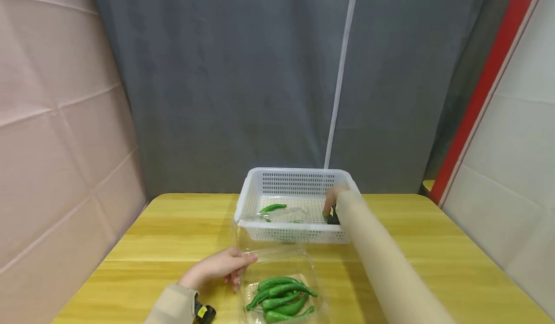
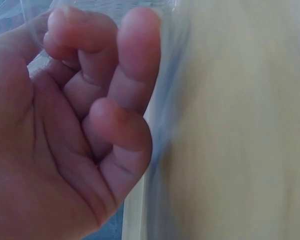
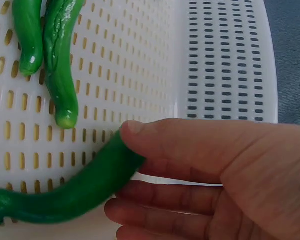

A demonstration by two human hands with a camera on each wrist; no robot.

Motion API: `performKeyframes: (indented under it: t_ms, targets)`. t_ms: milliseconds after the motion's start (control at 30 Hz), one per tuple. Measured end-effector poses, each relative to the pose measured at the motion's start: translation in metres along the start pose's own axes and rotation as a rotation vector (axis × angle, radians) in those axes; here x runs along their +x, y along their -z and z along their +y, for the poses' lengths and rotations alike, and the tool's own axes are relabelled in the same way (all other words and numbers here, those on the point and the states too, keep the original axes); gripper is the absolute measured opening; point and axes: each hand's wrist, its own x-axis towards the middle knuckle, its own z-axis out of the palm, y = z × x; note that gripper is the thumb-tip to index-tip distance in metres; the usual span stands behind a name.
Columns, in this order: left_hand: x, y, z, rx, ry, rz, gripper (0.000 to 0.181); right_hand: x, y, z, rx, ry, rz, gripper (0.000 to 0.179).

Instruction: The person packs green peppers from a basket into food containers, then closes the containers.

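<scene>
My right hand reaches into a white perforated plastic basket and pinches a green chili pepper between thumb and fingers, close over the basket floor. Two other green peppers lie in the basket in the right wrist view. Nearer to me, my left hand holds the left edge of a clear hinged plastic box between thumb and forefinger; its other fingers are curled in the left wrist view. Several green peppers lie in the box's base. The raised clear lid overlaps the basket's front in the head view.
Everything stands on a yellow wood-grain table. A grey curtain hangs behind its far edge. Pale panels flank the left side, and a red strip edges the white panel on the right.
</scene>
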Motion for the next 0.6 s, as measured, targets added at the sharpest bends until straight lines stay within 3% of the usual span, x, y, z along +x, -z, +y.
performKeyframes:
  t_ms: [133,400,600]
  targets:
    - [-0.0001,0.0002,-0.0005,-0.004,-0.010,-0.004,0.053,-0.0008,-0.0031,-0.0002,0.028,-0.035,0.006,0.043]
    - [-0.0005,0.0007,-0.0004,-0.017,-0.015,0.004,0.054,-0.0022,-0.0035,-0.0043,0.106,-0.072,-0.018,0.041]
    - [0.0008,-0.0004,-0.0024,-0.021,-0.021,-0.011,0.054,-0.0041,-0.0049,-0.0045,0.107,-0.078,-0.013,0.045]
